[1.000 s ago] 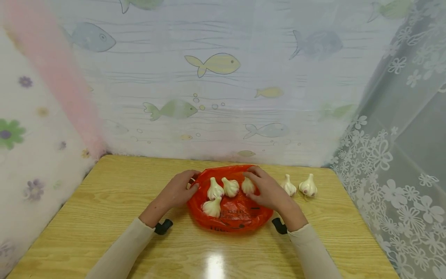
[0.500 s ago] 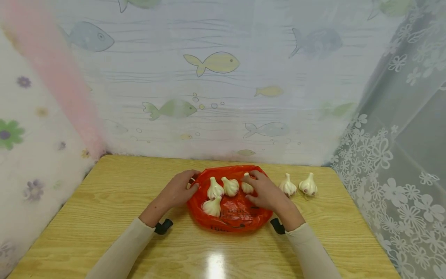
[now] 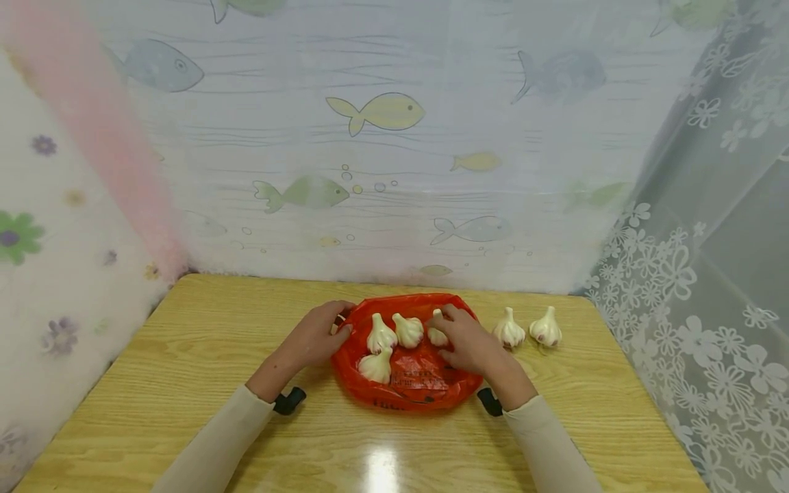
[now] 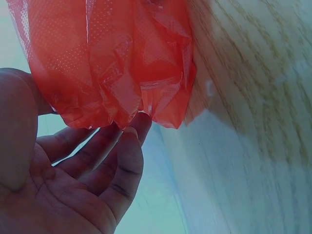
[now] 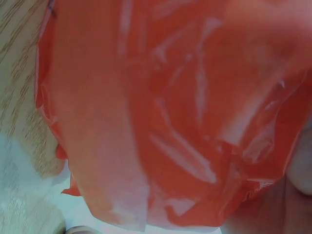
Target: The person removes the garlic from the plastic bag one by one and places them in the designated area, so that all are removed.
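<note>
I have the left hand [image 3: 316, 335] at the left rim of the red bag [image 3: 425, 376], pinching the plastic between thumb and fingers. The right hand [image 3: 471, 344] reaches over the opposite rim, fingers loosely spread around the right side of one garlic bulb [image 3: 437, 334]; I can't tell whether they touch it. Three more bulbs [image 3: 408, 331] lie in the bag between the hands, and a pair of bulbs [image 3: 546, 329] stands on the table [image 3: 216, 335], beyond the right hand.
</note>
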`<state>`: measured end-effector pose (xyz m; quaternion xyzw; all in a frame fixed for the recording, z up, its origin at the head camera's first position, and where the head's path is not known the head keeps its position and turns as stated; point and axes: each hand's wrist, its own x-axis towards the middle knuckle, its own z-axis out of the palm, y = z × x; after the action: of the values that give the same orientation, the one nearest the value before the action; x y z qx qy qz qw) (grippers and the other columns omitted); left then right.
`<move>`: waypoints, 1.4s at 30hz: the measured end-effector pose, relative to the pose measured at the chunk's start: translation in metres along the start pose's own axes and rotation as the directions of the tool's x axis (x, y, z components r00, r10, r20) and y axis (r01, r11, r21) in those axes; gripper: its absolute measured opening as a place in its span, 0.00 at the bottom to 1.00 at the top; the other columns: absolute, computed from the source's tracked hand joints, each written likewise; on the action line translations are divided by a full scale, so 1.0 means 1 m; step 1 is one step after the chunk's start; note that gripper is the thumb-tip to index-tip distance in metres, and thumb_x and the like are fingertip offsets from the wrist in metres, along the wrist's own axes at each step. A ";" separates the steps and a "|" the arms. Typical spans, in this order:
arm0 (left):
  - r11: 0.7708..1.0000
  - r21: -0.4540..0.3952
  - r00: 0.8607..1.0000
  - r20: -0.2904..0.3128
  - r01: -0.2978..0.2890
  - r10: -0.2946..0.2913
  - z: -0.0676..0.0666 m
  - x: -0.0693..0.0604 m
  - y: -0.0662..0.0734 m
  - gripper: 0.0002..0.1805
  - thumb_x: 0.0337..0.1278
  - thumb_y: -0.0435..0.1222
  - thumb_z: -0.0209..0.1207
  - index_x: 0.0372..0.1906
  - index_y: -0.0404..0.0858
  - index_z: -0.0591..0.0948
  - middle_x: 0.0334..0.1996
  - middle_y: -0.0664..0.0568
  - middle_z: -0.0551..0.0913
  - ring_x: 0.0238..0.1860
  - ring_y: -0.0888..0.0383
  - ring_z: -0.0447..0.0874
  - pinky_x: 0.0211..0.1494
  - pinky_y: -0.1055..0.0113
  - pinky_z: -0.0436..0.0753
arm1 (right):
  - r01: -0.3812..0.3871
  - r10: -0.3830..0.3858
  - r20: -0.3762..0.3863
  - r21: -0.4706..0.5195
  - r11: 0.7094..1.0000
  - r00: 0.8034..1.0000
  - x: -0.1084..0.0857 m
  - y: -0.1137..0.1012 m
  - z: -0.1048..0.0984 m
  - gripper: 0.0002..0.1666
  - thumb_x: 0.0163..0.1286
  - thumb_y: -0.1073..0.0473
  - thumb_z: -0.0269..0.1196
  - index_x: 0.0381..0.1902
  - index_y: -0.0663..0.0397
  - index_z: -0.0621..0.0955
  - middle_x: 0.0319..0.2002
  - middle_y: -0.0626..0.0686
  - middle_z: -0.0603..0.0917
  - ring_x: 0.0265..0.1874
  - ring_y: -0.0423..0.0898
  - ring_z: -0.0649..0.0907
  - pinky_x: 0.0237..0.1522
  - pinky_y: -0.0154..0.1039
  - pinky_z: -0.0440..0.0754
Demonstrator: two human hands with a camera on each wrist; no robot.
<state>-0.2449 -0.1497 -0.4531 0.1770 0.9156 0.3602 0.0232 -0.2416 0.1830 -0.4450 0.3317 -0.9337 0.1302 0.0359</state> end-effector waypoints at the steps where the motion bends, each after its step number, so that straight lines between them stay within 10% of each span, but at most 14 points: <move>1: 1.000 0.003 1.000 -0.001 -0.004 0.004 0.000 0.000 0.000 0.23 0.75 0.36 0.61 0.70 0.36 0.77 0.61 0.46 0.83 0.57 0.48 0.83 0.56 0.55 0.89 | -0.007 0.007 0.005 0.000 1.000 1.000 0.000 0.000 0.000 0.30 0.62 0.66 0.77 0.62 0.52 0.84 0.57 0.58 0.78 0.51 0.55 0.81 0.57 0.53 0.84; 42: 1.000 0.005 1.000 -0.001 -0.020 0.020 -0.001 0.000 -0.001 0.23 0.76 0.36 0.60 0.70 0.36 0.77 0.61 0.46 0.83 0.55 0.49 0.84 0.55 0.56 0.89 | -0.002 0.010 -0.102 0.073 0.997 0.995 -0.010 -0.008 -0.024 0.30 0.60 0.68 0.78 0.60 0.53 0.84 0.51 0.53 0.78 0.46 0.51 0.80 0.51 0.52 0.84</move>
<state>-0.2451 -0.1509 -0.4532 0.1858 0.9148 0.3581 0.0185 -0.2292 0.1896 -0.4212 0.3228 -0.9262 0.1812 0.0714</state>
